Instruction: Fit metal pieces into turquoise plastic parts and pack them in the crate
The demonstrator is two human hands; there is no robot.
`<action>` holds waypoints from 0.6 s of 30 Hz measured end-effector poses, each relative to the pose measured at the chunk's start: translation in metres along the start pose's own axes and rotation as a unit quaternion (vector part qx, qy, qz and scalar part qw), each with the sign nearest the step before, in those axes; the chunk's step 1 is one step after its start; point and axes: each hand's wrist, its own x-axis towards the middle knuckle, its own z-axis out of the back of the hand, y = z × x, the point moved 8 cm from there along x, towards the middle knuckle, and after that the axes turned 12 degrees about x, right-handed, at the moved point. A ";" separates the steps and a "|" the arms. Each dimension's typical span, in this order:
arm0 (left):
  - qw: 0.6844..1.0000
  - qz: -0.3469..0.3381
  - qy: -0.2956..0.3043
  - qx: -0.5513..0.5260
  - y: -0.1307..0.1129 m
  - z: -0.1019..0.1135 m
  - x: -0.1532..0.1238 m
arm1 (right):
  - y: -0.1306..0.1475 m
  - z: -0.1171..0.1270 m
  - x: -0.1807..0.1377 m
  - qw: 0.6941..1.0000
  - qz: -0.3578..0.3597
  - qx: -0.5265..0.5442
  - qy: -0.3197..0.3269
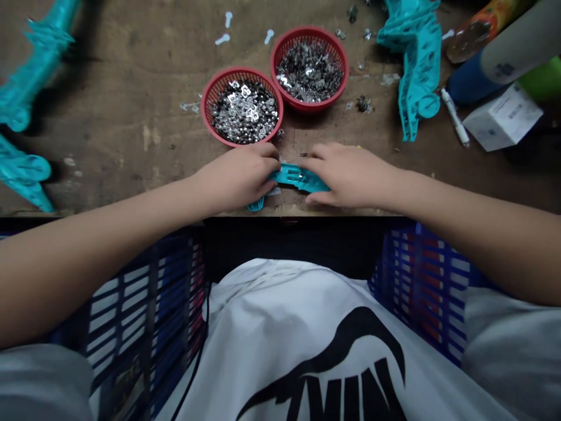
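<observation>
Near the front edge of the wooden table lies a teal plastic piece (290, 175) with small metal parts showing in its middle. My left hand (248, 175) is closed on its left end, fingers bent over it. At the other end, my right hand (344, 174) grips the piece between thumb and fingers. Its ends are partly hidden under both hands. Just beyond my left hand stands a red basket (207, 120) full of small flat metal pieces (248, 111). A second red basket (307, 107), behind and to the right, holds more small metal parts (309, 70).
Teal plastic pieces are stacked at the left (26, 88) and at the back right (418, 64). A white pen (454, 117), a white box (504, 117) and bottles (473, 70) stand or lie at the right. Blue crates (144, 310) flank my lap below the table edge.
</observation>
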 end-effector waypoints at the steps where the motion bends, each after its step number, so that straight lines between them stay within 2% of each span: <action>1: 1.000 0.003 -0.005 0.000 -0.001 0.000 0.000 | 0.003 -0.004 -0.001 1.000 0.006 -0.004 0.003; 5: 0.999 0.013 -0.026 0.016 -0.010 -0.002 0.001 | 0.016 -0.013 -0.002 1.000 0.009 -0.024 0.007; 9: 0.999 0.019 -0.030 0.022 -0.015 -0.003 0.002 | 0.022 -0.012 -0.002 0.999 -0.010 -0.032 0.026; 15: 0.996 0.012 0.007 -0.094 -0.007 -0.002 -0.001 | 0.022 -0.009 -0.005 0.999 -0.027 -0.029 0.023; 18: 0.993 0.006 0.016 -0.113 -0.002 -0.002 -0.003 | 0.021 -0.011 -0.006 0.999 -0.030 -0.026 0.016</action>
